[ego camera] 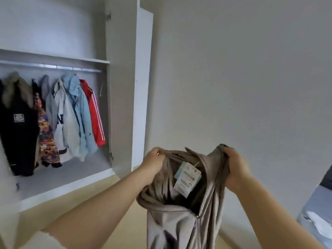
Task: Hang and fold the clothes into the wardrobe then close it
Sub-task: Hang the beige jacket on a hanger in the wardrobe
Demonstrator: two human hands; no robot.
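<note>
Taupe garment (172, 223) — both hands gripping its top, wardrobe (124, 87) open

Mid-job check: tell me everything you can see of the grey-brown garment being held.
The grey-brown garment is soft, thin-looking fabric, bunched and creased, hanging down past the bottom of the frame. The left hand and right hand each grip its top edge, spreading an opening. Inside that opening hang paper tags with barcodes. It is held in the air, right of the open wardrobe, apart from it.
</note>
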